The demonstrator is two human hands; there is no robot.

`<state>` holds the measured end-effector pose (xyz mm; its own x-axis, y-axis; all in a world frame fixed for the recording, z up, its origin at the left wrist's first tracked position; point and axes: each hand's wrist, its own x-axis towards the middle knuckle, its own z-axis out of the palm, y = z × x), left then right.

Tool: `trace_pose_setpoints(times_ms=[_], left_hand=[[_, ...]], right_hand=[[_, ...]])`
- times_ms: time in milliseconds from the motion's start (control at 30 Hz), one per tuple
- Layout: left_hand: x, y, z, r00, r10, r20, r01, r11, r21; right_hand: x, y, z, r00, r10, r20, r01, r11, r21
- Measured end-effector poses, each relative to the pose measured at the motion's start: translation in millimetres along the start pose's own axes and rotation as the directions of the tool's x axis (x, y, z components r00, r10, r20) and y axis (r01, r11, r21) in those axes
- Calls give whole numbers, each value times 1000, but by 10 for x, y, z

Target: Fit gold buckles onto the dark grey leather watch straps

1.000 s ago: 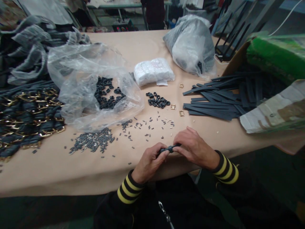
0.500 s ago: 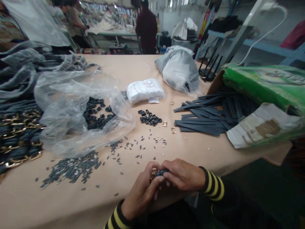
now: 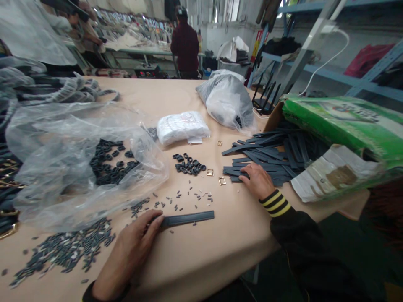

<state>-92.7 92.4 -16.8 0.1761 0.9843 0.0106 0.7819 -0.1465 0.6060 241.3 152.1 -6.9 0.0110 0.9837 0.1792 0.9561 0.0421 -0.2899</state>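
Left hand (image 3: 132,247) fingers pinned flat on near strap (image 3: 189,218); right hand (image 3: 256,180) loosely open, touching strap pile (image 3: 267,153) far right.

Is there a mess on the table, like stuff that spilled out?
Yes. Tiny dark pieces lie scattered loose over the table, thinning out toward the strap under the left hand. Dark strips spill from the tipped cardboard box, fanned unevenly where the right hand rests.

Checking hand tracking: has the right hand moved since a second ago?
Yes. The right hand left the left hand at the table edge and went forward and right onto the pile of dark strips.
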Motion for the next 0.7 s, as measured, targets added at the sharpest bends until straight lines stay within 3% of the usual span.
trace_pose_setpoints(times_ms=[100, 200, 300, 400, 467, 500, 567, 633, 700], left_hand=[[-27, -108, 17, 990, 48, -132, -13, 967, 255], [-85, -31, 74, 986, 70, -149, 0, 906, 423], [-122, 101, 114, 969, 131, -209, -7, 861, 509], [-159, 237, 152, 919, 184, -348, 7, 876, 483], [-199, 360, 187, 903, 166, -395, -39, 950, 310], [-223, 437, 209, 919, 116, -376, -59, 985, 160], [-270, 609, 262, 978, -41, -206, -8, 973, -232], [-304, 770, 321, 986, -148, 78, 166, 802, -574], [-322, 874, 375, 961, -152, 231, 275, 606, -747]], right_hand=[[24, 98, 70, 1000, 2, -3, -2, 998, -68], [-25, 62, 89, 996, -55, -67, 49, 995, -85], [-44, 48, 69, 986, -94, -141, 79, 991, -105], [-25, 78, 62, 976, -111, -187, 87, 987, -133], [-45, 46, 63, 975, -135, -175, 111, 984, -141], [-82, -8, 61, 974, -155, -165, 132, 981, -145], [-226, -207, 49, 965, -225, -134, 203, 966, -157], [-446, -496, 28, 941, -330, -75, 316, 936, -156], [-689, -785, 9, 900, -435, 9, 433, 895, -105]])
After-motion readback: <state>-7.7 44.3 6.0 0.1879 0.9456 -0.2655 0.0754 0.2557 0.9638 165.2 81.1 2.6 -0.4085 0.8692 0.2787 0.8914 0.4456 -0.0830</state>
